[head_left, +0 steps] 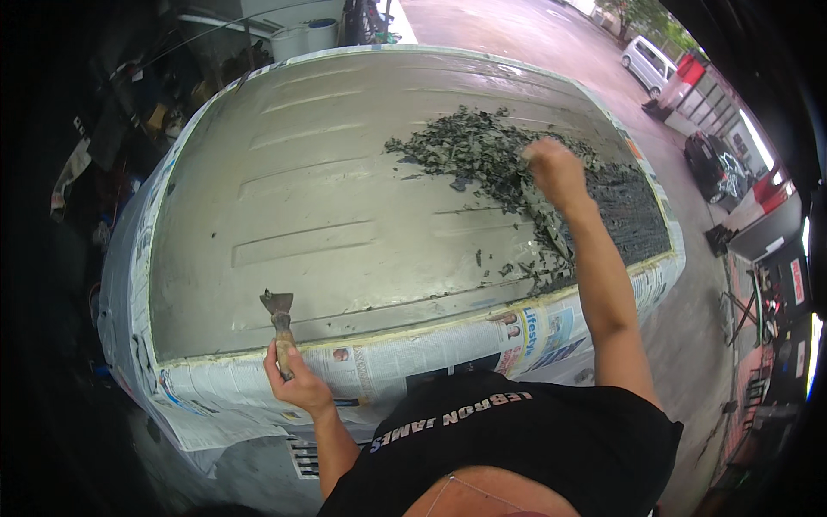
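Observation:
My left hand (300, 388) grips the handle of a paint scraper (282, 320), its flat, dirty blade raised over the near edge of a ribbed metal vehicle roof (301, 198). Out to the right, my right hand (556, 172) is closed at the pile of dark, crumpled paint flakes (469, 151). Whatever its fingers hold, if anything, is hidden. Loose flakes trail from the pile toward the near edge. Wrinkled dark paint (633, 211) still coats the roof's right end, while the left and middle show bare grey-beige metal.
Newspaper (388, 362) and yellowish tape mask the roof's edges. A light plastic sheet (129, 310) hangs down the left side. White buckets (321, 34) stand behind at the far left. A silver van (648, 65) and a dark car (715, 166) are parked to the right.

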`<state>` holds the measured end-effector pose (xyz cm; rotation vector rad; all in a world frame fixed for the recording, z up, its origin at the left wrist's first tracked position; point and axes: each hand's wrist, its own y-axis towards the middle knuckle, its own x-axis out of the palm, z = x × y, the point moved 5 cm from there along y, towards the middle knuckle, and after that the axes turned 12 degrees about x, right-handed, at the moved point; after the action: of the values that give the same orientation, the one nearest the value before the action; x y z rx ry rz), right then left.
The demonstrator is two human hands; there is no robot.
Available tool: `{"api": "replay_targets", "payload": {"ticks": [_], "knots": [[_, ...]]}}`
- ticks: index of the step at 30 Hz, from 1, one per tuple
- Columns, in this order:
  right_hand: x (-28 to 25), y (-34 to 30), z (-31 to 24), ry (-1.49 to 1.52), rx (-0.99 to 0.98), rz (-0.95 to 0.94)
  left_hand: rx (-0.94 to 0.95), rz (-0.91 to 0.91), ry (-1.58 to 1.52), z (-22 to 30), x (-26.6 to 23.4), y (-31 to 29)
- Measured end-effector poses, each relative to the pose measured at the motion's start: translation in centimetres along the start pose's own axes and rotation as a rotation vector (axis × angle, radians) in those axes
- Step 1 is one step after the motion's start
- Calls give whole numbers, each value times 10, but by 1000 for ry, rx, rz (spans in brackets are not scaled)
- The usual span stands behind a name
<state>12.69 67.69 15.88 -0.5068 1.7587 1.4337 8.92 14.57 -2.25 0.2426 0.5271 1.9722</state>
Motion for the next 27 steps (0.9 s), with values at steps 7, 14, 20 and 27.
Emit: {"api": "replay_targets", "payload": {"ticks": [7,14,20,27], "knots": [[-5,-60,-34,-19,-377,175,-251,-251,-447,60,97,24],[1,-47,10,510,356,87,-385,-631,-578,98,183,35],[44,-15,33,1262,889,-21,-619,-896,-723,99,265,6],[68,23,7,1722,854,-427,-869,-1135,-787,135,319,-13]]}}
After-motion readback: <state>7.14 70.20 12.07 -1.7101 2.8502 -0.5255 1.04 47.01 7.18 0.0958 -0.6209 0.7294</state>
